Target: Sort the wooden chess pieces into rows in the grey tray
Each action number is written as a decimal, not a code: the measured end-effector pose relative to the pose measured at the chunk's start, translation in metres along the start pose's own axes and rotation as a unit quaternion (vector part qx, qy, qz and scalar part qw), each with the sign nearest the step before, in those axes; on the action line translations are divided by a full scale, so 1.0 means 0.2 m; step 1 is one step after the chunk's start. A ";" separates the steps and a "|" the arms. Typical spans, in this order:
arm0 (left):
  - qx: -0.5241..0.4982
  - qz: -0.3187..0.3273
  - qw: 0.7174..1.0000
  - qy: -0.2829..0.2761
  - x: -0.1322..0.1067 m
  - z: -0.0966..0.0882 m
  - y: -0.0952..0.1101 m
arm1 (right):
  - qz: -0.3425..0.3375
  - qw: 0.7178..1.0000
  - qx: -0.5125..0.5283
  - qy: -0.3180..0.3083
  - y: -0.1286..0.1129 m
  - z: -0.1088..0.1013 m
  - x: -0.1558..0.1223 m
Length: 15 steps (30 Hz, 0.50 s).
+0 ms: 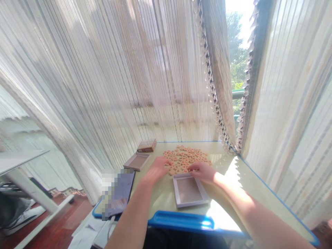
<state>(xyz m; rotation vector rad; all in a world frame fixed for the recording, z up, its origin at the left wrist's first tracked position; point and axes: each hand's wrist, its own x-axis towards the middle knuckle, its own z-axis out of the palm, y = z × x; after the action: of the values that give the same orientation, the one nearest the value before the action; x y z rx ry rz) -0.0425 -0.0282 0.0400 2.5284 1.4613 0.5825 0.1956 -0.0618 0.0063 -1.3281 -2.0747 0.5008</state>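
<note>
Several small tan wooden pieces with red marks point(187, 157) lie spread on a pale table with a blue rim point(181, 221). My left hand point(157, 169) rests flat on the near left edge of the pile, fingers stretched out. My right hand point(203, 171) sits at the near right edge of the pile, fingers curled down onto the pieces; whether it grips one is hidden. A shallow grey tray point(190, 190) with a white rim lies just in front of both hands.
A second shallow tray point(137, 161) and a brown box point(147, 145) lie at the table's far left. A dark tablet point(121, 192) lies at the near left corner. Striped curtains point(116, 86) hang around the table, with a window gap point(237, 62) behind.
</note>
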 end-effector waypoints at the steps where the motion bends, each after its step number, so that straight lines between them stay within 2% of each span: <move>1: 0.012 0.008 1.000 0.014 -0.02 0.01 0.00 | -0.005 1.000 -0.001 -0.005 -0.01 0.00 0.00; 7: 0.058 -0.002 0.998 0.036 -0.08 0.06 0.01 | -0.045 0.999 -0.007 -0.026 -0.05 0.00 -0.04; 15: 0.017 -0.006 0.999 0.036 -0.08 0.06 0.04 | -0.054 0.997 -0.022 -0.042 -0.04 -0.03 -0.03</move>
<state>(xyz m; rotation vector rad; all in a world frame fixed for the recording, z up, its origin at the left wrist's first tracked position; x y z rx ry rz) -0.0386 -0.0455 0.0285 2.5472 1.5227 0.6590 0.1959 -0.0703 0.0142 -1.2313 -2.2233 0.4746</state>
